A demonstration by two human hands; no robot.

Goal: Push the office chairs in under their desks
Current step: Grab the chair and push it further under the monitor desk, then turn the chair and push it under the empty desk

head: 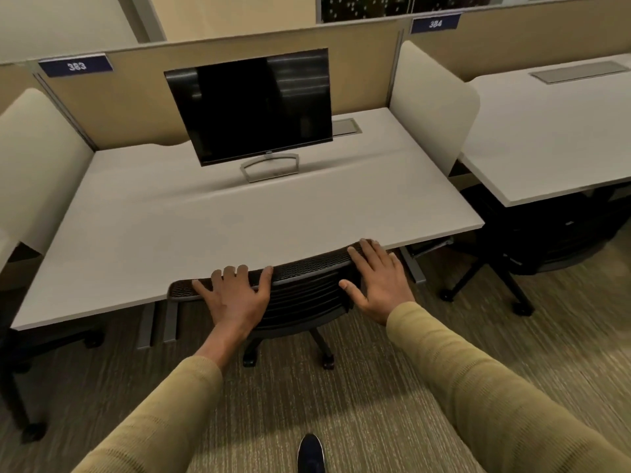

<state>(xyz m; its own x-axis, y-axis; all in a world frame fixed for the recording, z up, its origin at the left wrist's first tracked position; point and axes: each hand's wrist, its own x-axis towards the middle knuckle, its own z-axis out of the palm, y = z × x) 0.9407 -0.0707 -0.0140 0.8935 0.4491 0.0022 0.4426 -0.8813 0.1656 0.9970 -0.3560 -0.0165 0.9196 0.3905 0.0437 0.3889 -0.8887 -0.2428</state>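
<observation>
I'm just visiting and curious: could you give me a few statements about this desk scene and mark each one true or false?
1. The left hand and the right hand both rest on the backrest of the chair. True.
2. The monitor shows a bright picture. False: its screen is dark.
3. The label above this desk reads 383. True.
4. The chair stands far out from the desk. False: its backrest is right at the desk's front edge.

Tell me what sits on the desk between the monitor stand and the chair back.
Nothing: in the head view that stretch of desk between monitor stand and chair back is bare.
</observation>
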